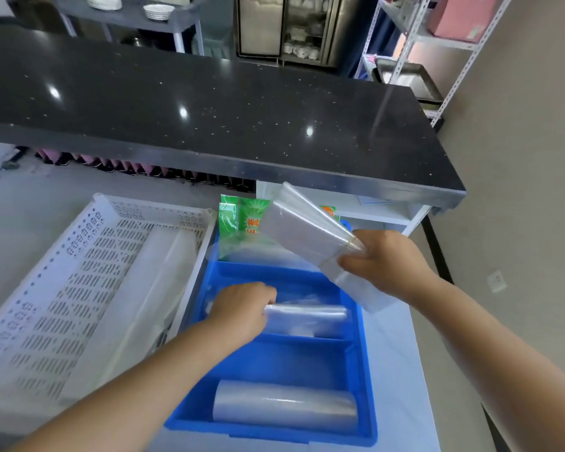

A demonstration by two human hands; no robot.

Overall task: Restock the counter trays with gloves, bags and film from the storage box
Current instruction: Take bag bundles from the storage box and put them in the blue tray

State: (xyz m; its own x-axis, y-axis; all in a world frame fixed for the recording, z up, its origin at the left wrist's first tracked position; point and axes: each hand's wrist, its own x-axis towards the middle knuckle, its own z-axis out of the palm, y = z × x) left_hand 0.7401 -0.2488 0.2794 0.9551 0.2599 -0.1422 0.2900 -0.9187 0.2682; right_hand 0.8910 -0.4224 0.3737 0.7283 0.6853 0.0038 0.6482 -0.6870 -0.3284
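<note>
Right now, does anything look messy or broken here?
Nothing looks spilled or broken. The film roll lies straight in the nearest compartment of the blue tray. Only the stack of clear bags sits askew, tilted in the air in the right hand, not yet put down. The left hand grips a clear pack in the middle compartment.

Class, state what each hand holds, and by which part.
The right hand pinches the stack of clear bags near its lower end. The left hand grips the left end of the clear roll in the middle compartment of the blue tray.
</note>
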